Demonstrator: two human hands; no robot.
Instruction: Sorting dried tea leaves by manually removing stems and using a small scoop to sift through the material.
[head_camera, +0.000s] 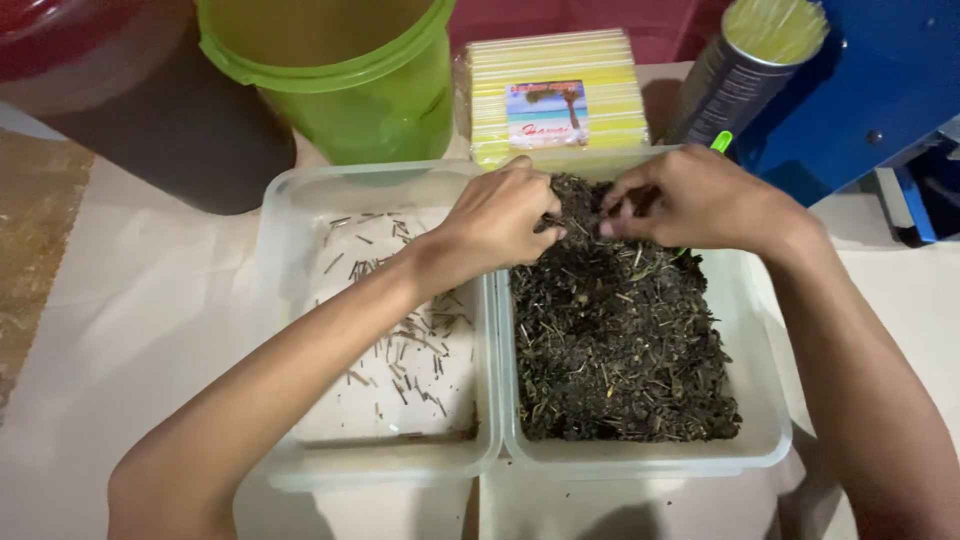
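Note:
Two clear plastic tubs stand side by side. The right tub (770, 440) is filled with dark dried leaves and bits of stalk (620, 340). Only scattered thin stems (410, 330) lie in the left tub (285, 300). My left hand (500, 220) reaches across to the far end of the leaf pile, fingers curled and pinching into it. My right hand (690, 200) is close beside it at the same spot, fingertips pinched in the leaves. What the fingers hold is too small to tell.
Behind the tubs stand a green plastic bucket (340, 80), a dark round container with a red lid (130, 100), a wrapped pack of yellow straws (555, 90), a dark cylinder of straws (745, 65) and a blue machine (870, 90). A pale cloth (130, 330) covers the table.

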